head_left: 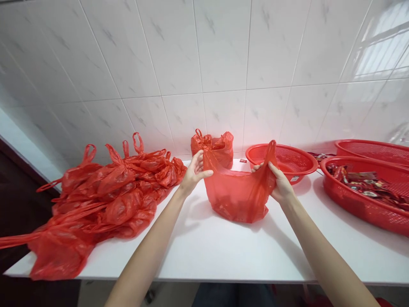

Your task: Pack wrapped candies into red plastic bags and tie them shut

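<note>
A red plastic bag [238,196] stands on the white table in front of me, its mouth stretched wide and some small contents showing dimly through its lower part. My right hand [279,183] is closed on the bag's right handle, thumb in front and fingers partly hidden behind the plastic. At the left handle, my left hand [192,172] has its thumb and fingers apart, with the thumb overlapping the bag's edge. What lies inside the bag cannot be made out.
Tied red bags [121,196] are heaped on the left. Another filled red bag [223,149] stands by the tiled wall. To the right are a round red basket [297,160], a larger red basket [338,200] of wrapped packets [370,183], and another basket [377,149] behind.
</note>
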Demonstrator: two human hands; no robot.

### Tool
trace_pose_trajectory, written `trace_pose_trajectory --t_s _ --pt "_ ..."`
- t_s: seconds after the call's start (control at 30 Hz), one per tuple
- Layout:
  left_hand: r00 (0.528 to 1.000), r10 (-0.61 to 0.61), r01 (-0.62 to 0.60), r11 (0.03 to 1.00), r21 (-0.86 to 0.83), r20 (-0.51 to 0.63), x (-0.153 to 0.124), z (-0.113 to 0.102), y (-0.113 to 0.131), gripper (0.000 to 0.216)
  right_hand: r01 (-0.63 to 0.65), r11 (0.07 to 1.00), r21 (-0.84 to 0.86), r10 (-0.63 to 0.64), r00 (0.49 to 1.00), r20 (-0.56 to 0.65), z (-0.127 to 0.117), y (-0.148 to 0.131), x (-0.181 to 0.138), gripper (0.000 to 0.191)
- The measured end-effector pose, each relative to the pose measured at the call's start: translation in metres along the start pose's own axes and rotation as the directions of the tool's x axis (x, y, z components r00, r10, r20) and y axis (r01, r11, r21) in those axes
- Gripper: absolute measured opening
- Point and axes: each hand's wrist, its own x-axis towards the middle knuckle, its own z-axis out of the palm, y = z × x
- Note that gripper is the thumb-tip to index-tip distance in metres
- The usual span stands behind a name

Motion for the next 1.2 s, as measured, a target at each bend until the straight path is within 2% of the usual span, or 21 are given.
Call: trace_pose_trajectory --t_s 0.07,0.13,0.2,0.27,0.37,0.47,0.67,0.73,0.87,1.1,1.2 --pt "0.99 -0.088 0.089 0.996 -0.006 0.11 0.003 0.002 -0.002 0.08 -0.022 1.0 0.021 0.022 1.0 0.008 -0.002 0.0 0.001 0.026" --pt "0.966 -0.193 0.192 0.981 0.025 0.173 0.007 0.004 -0.002 0.068 -0.044 0.998 0.054 0.044 0.999 -0.002 -0.006 0.001 0.002 0.026" --pt "0.942 -0.276 0.269 0.961 0.059 0.193 0.011 0.005 0.0 0.054 -0.069 0.994 0.082 0.072 0.997 -0.032 -0.011 0.002 0.004 0.025" --pt "0.935 -0.3 0.295 0.954 0.051 0.19 0.014 0.006 0.004 0.042 -0.1 0.991 0.093 0.107 0.992 -0.068 -0.017 0.003 0.006 0.024" --pt "0.95 -0.261 0.271 0.962 -0.033 0.173 0.016 0.008 0.015 0.033 -0.127 0.988 0.088 0.135 0.986 -0.096 -0.027 0.005 0.01 0.027" --pt "0.968 -0.209 0.23 0.961 -0.152 0.141 0.017 0.009 0.024 0.028 -0.107 0.993 0.056 0.112 0.989 -0.097 -0.037 0.008 0.013 0.03" --pt "0.989 -0.137 0.117 0.958 -0.263 -0.061 0.018 0.012 0.011 0.033 -0.081 0.995 0.064 0.088 0.989 -0.117 -0.047 0.009 0.013 0.031" --pt "0.986 -0.145 0.12 0.959 -0.256 -0.083 0.016 0.014 0.005 0.033 -0.094 0.991 0.093 0.107 0.984 -0.145 -0.045 0.006 0.011 0.033" --pt "0.991 -0.126 0.115 0.972 -0.206 -0.04 0.012 0.019 0.008 0.031 -0.072 0.985 0.156 0.106 0.969 -0.224 -0.032 0.0 0.008 0.042" --pt "0.998 -0.065 0.062 0.978 -0.199 -0.011 0.015 0.025 0.025 0.026 0.003 0.988 0.152 0.015 0.993 -0.115 -0.006 -0.013 0.005 0.029" --pt "0.997 -0.082 0.082 0.973 -0.217 0.008 0.017 0.03 0.027 0.024 -0.011 1.0 0.006 0.012 0.997 -0.081 0.01 -0.014 0.005 0.026"
